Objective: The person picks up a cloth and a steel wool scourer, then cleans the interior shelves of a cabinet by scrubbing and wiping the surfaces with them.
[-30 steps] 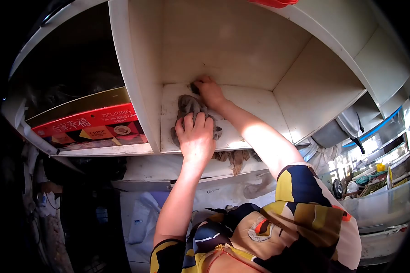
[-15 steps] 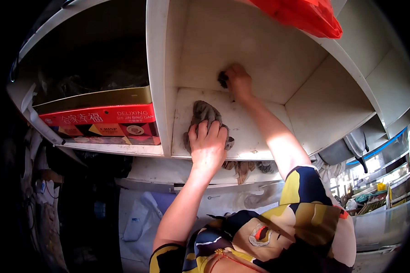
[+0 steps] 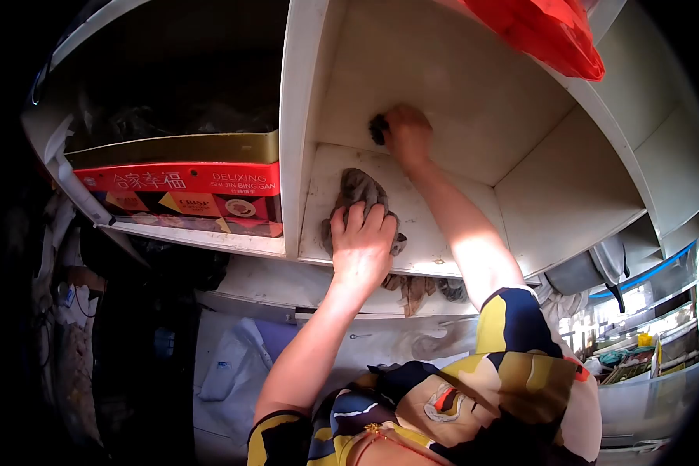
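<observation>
My left hand [image 3: 362, 245] presses a crumpled grey-brown rag [image 3: 363, 190] onto the floor of a white cupboard compartment [image 3: 443, 182], near its front edge. Its fingers are bent over the cloth. Deeper inside, my right hand [image 3: 408, 133] is closed around a small dark scrubbing pad [image 3: 378, 129] held against the back wall, just above the floor. Part of the pad is hidden by the fingers. Dirt specks mark the compartment's floor.
A red printed biscuit box [image 3: 190, 194] fills the left compartment, beyond an upright divider [image 3: 299, 124]. A red plastic bag [image 3: 547, 35] hangs over the upper right edge. Below the shelf, brown cloth pieces [image 3: 412, 293] dangle. A dark-handled pan [image 3: 590, 268] stands at right.
My view has shifted slightly, so the cupboard sits a little further right. The right hand has moved slightly left along the back wall with the pad; the left hand stays on the rag.
</observation>
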The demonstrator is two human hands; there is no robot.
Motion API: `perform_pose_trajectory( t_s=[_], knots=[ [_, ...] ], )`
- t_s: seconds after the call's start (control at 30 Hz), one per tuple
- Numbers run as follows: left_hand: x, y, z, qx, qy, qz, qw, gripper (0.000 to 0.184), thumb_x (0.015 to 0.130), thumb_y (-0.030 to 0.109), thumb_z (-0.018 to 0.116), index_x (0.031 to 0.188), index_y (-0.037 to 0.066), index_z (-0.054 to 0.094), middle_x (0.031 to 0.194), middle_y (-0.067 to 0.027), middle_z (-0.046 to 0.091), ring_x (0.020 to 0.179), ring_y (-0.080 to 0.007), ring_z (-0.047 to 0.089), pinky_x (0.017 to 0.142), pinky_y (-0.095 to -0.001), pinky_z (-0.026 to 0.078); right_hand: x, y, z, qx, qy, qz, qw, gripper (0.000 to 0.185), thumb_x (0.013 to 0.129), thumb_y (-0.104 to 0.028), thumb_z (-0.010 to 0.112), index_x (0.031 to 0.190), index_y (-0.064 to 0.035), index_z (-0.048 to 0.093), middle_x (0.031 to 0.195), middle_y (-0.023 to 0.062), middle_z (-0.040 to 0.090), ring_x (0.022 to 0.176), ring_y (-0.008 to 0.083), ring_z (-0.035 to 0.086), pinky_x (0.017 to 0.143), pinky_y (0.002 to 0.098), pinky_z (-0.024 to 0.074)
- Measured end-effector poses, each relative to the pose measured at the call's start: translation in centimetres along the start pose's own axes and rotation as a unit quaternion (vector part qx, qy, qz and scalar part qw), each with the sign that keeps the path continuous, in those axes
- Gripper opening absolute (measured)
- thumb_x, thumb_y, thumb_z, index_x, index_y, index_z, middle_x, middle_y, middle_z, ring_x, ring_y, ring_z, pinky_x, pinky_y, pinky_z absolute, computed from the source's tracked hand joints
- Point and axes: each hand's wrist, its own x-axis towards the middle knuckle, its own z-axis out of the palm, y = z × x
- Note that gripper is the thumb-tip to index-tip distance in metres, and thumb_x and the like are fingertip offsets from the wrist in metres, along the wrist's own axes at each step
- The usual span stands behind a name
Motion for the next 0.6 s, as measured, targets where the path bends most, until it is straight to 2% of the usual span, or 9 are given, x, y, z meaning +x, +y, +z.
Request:
perform_pose_trajectory(
  t_s=[0.1, 0.2, 0.27, 0.3, 0.4, 0.47, 0.53, 0.6],
  knots=[
    [0.0, 0.0, -0.3, -0.002, -0.003, 0.0, 1.0, 0.023, 0.057, 0.005, 0.064, 0.079, 0.01, 0.059, 0.093, -0.0049, 0.052, 0.102, -0.027, 0.049, 0.092, -0.0492, 0.038, 0.8, -1.1, 0.8, -0.034, 0.002, -0.051, 0.998, 0.02, 0.058, -0.008, 0.073, 0.075, -0.0082, 0.061, 0.08, 0.0087, 0.059, 0.078, 0.029, 0.059, 0.069, 0.0415, 0.0462],
    [-0.1, -0.2, -0.1, -0.017, -0.001, 0.003, 1.0, 0.023, 0.058, 0.005, 0.065, 0.08, 0.01, 0.059, 0.093, -0.0047, 0.052, 0.102, -0.0269, 0.049, 0.093, -0.0494, 0.037, -1.1, 1.4, -1.4, -0.041, -0.028, -0.009, 0.999, 0.02, 0.06, -0.008, 0.072, 0.078, -0.0097, 0.063, 0.081, 0.0081, 0.06, 0.078, 0.0291, 0.059, 0.069, 0.0409, 0.0456],
    [-0.2, -0.3, -0.1, -0.018, -0.001, 0.002, 1.0, 0.022, 0.059, 0.006, 0.065, 0.08, 0.01, 0.059, 0.093, -0.0047, 0.052, 0.102, -0.0268, 0.049, 0.093, -0.0494, 0.037, -2.4, 3.0, -2.4, -0.064, -0.015, 0.073, 0.995, 0.02, 0.059, -0.009, 0.073, 0.077, -0.0093, 0.063, 0.08, 0.008, 0.06, 0.077, 0.0297, 0.059, 0.07, 0.0404, 0.0446],
    [-0.2, -0.3, -0.1, -0.016, 0.0, 0.002, 1.0, 0.021, 0.06, 0.007, 0.066, 0.08, 0.01, 0.059, 0.092, -0.0046, 0.052, 0.101, -0.0267, 0.049, 0.093, -0.0494, 0.037, -2.0, 2.9, -2.3, -0.064, -0.015, 0.068, 0.996, 0.02, 0.059, -0.009, 0.073, 0.077, -0.0093, 0.063, 0.08, 0.008, 0.06, 0.077, 0.0297, 0.059, 0.07, 0.0404, 0.0446],
    [-0.1, -0.2, -0.4, -0.017, -0.005, 0.0, 1.0, 0.021, 0.06, 0.007, 0.066, 0.079, 0.01, 0.059, 0.092, -0.0048, 0.052, 0.101, -0.0267, 0.049, 0.092, -0.0491, 0.038, -1.3, 2.1, -1.7, -0.074, -0.025, 0.051, 0.996, 0.022, 0.058, -0.011, 0.075, 0.077, -0.0093, 0.062, 0.079, 0.0079, 0.06, 0.076, 0.03, 0.059, 0.07, 0.0412, 0.0449],
    [0.0, -0.3, -0.4, -0.014, -0.009, 0.002, 1.0, 0.022, 0.059, 0.007, 0.066, 0.079, 0.01, 0.059, 0.092, -0.0048, 0.052, 0.101, -0.0269, 0.049, 0.091, -0.0489, 0.038, 0.8, -0.6, -0.2, -0.045, -0.012, -0.014, 0.999, 0.016, 0.06, -0.009, 0.07, 0.071, -0.0081, 0.06, 0.077, 0.0079, 0.059, 0.076, 0.0283, 0.058, 0.069, 0.0409, 0.0445],
    [-0.2, -0.2, -0.3, -0.009, -0.018, -0.007, 1.0, 0.031, 0.053, 0.002, 0.064, 0.083, 0.009, 0.062, 0.102, -0.0041, 0.056, 0.104, -0.0283, 0.05, 0.09, -0.0456, 0.039, 1.9, -2.7, 2.1, -0.039, 0.033, -0.076, 0.996, 0.006, 0.064, -0.008, 0.063, 0.069, -0.0079, 0.06, 0.075, 0.008, 0.058, 0.074, 0.0281, 0.058, 0.069, 0.0403, 0.0451],
    [-0.2, -0.1, -0.3, -0.006, -0.013, -0.007, 1.0, 0.032, 0.053, 0.002, 0.064, 0.084, 0.009, 0.062, 0.103, -0.0041, 0.056, 0.104, -0.0286, 0.05, 0.09, -0.0454, 0.039, 2.3, -3.4, 2.8, -0.036, 0.021, -0.099, 0.994, 0.003, 0.065, -0.008, 0.06, 0.069, -0.0078, 0.06, 0.075, 0.0083, 0.058, 0.074, 0.0278, 0.058, 0.069, 0.0405, 0.0451]
  ],
)
